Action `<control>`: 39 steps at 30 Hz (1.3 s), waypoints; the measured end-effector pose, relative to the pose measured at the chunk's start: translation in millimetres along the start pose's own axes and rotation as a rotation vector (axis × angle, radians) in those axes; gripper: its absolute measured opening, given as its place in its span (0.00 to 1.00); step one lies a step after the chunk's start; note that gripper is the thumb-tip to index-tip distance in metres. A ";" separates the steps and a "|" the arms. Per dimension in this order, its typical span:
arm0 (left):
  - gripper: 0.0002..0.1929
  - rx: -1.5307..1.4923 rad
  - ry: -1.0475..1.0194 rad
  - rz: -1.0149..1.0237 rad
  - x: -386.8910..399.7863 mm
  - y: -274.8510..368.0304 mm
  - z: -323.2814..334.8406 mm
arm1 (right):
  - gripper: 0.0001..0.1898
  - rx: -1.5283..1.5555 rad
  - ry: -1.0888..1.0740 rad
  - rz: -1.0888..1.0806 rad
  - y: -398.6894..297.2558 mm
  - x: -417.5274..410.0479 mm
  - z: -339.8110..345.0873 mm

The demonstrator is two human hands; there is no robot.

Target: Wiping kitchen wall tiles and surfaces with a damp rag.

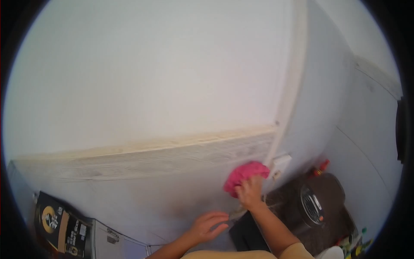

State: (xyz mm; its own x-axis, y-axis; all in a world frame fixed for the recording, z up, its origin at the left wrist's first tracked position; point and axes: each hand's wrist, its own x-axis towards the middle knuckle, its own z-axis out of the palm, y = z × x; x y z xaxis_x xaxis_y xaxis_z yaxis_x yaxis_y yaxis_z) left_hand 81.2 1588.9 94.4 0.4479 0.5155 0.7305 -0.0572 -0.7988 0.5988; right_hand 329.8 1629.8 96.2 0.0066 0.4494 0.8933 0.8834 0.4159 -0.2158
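Observation:
A bright pink cloth (pixel 241 176) is bunched under my right hand (pixel 252 193), whose fingers press it against the lower wall beside the corner trim. Lower and to the left, my left hand (pixel 208 226) hangs in front of the wall with nothing in it, thumb apart from the fingers. A greyish, wrinkled strip (pixel 155 163) runs along the wall (pixel 181 197) above both hands. Brownish smudges mark the wall surface to the left of the cloth.
On the right, a dark rice cooker (pixel 323 200) stands on a dark countertop, below a white wall socket (pixel 281 162). Colourful bottles (pixel 354 242) sit at the lower right. A black printed carton (pixel 59 223) rests at the lower left, next to a pale cabinet (pixel 108 241).

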 end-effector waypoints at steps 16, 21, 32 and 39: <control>0.27 0.417 0.246 0.151 73.3 52.1 -40.0 | 0.15 0.002 0.009 -0.333 -106.7 86.1 37.8; 0.38 0.493 0.367 0.106 114.6 37.1 6.0 | 0.18 0.141 -0.047 -0.440 -86.1 97.7 3.2; 0.33 1.191 0.456 0.105 131.2 0.8 33.0 | 0.15 0.340 0.186 -0.167 -41.9 80.9 -72.9; 0.27 1.100 0.145 0.287 167.7 10.5 33.1 | 0.13 0.637 0.368 0.170 -10.8 70.0 -87.0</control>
State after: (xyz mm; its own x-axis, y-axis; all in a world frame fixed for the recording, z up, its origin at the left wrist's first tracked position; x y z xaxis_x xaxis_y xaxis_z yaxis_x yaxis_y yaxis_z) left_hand 185.2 1656.8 212.4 0.4331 0.2438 0.8677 0.7024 -0.6946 -0.1554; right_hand 361.5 1588.0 195.4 0.3737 0.3017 0.8771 0.4152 0.7912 -0.4490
